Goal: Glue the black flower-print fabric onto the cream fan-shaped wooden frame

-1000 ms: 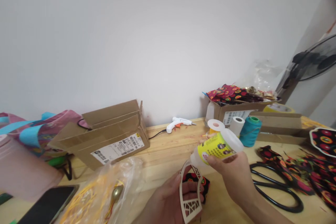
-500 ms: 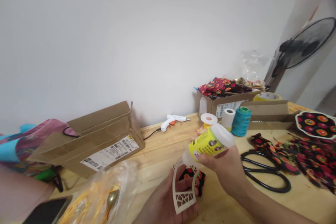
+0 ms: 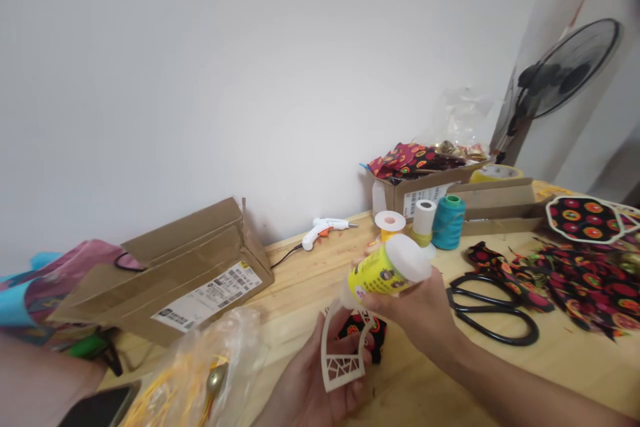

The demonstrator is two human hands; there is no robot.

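My right hand (image 3: 417,313) is wrapped round a white glue bottle (image 3: 383,273) with a yellow label. The bottle is tilted, its lower-left end over the top of a pale openwork frame (image 3: 344,365). My left hand (image 3: 320,363) holds that frame from beneath, with its fingers behind the lattice panel. Whether glue is coming out cannot be seen. A piece of dark patterned fabric (image 3: 379,340) lies on the table just behind the frame.
Black-handled scissors (image 3: 493,310) and fabric scraps (image 3: 595,287) lie to the right. Thread spools (image 3: 449,223) and a glue gun (image 3: 327,230) stand or lie behind. Cardboard boxes (image 3: 200,267), a plastic bag of yellow cords (image 3: 195,373) and a phone (image 3: 100,407) are at left.
The whole view has shifted a little, so things on the table appear slightly further left and higher. Both hands keep their hold on the bottle and the frame.
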